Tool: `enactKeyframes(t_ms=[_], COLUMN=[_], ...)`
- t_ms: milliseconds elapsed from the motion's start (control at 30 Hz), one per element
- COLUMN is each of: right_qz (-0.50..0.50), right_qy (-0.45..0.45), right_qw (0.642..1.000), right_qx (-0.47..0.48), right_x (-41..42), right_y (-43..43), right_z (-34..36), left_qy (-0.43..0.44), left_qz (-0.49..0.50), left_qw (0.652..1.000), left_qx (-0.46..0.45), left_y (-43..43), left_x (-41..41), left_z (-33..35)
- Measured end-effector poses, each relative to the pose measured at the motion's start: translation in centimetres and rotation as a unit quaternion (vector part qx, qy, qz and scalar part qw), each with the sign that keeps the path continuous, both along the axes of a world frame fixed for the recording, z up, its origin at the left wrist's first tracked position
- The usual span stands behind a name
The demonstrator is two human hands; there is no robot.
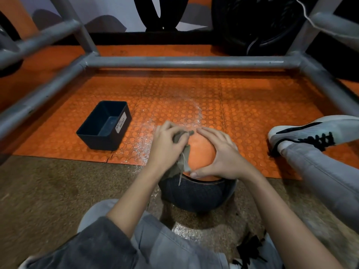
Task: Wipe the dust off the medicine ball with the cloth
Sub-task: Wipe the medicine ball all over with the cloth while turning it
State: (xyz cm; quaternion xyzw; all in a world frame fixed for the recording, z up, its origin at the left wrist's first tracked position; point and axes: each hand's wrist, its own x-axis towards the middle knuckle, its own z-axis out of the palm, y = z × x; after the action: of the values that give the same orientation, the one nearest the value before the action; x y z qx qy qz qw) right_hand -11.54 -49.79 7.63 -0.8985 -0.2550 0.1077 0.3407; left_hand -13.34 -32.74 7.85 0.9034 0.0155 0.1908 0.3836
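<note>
Head view, the only 1. Floor scene, dim indoor room. Far half of the floor is an orange mat with round studs, laid in tiles with visible seams. Near half is brown speckled floor. White dust is scattered on the mat in a curved streak, left of and beyond the ball.

The medicine ball sits on the floor at the near edge of the mat, between the person's legs. Its top panel is orange and its lower part is black and textured.

The left hand grips a grey-brown cloth, fingers curled tight round it. The cloth is pressed on the left side of the orange panel, with a frayed end hanging down onto the black part. The right hand rests on the right side of the ball, fingers spread and fairly straight, thumb along the near rim of the orange panel.

A black bin stands on the mat left of the ball, apart from it, with a white label reading "WASTE BASKET".

A grey metal pipe frame crosses the mat behind and runs down both sides. Behind it are dark round shapes, 1 looking like a fan, and a pale wall with orange.

Grey trousers on both legs. A white shoe with black laces lies on the mat at right.
</note>
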Motion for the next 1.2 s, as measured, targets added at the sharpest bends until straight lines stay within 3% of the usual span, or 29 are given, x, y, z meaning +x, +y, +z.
enactKeyframes(t_ms=[167, 367, 633, 867, 1067, 1200], right_qz=[0.002, 0.002, -0.024, -0.04, -0.038, -0.055], right_qy=[0.003, -0.003, -0.006, 0.01, 0.049, 0.081], right_qw=[1.0, 1.0, 1.0, 0.999, 0.997, 0.992], right_qx=[0.001, -0.008, 0.004, 0.023, 0.047, 0.082], right_x=[0.0, -0.3, 0.1, 0.6, 1.2, 1.4], right_y=[-0.2, 0.2, 0.0, 0.0, -0.5, 0.6], right_z=[0.2, 0.0, -0.1, -0.1, 0.2, 1.0], left_qy=[-0.039, 0.054, -0.019, 0.059, 0.146, 0.124], left_qz=[-0.078, 0.037, -0.029, 0.004, -0.053, 0.002], left_qw=[0.996, 0.993, 0.999, 0.997, 0.985, 0.991], left_qx=[0.023, -0.095, 0.003, -0.056, -0.074, -0.051], left_y=[-0.1, 1.7, -0.5, 0.1, 0.4, -0.4], left_x=[-2.0, 1.6, -1.2, 1.8, 2.8, 2.4], left_z=[-0.1, -0.1, -0.2, 0.6, 1.9, 1.3])
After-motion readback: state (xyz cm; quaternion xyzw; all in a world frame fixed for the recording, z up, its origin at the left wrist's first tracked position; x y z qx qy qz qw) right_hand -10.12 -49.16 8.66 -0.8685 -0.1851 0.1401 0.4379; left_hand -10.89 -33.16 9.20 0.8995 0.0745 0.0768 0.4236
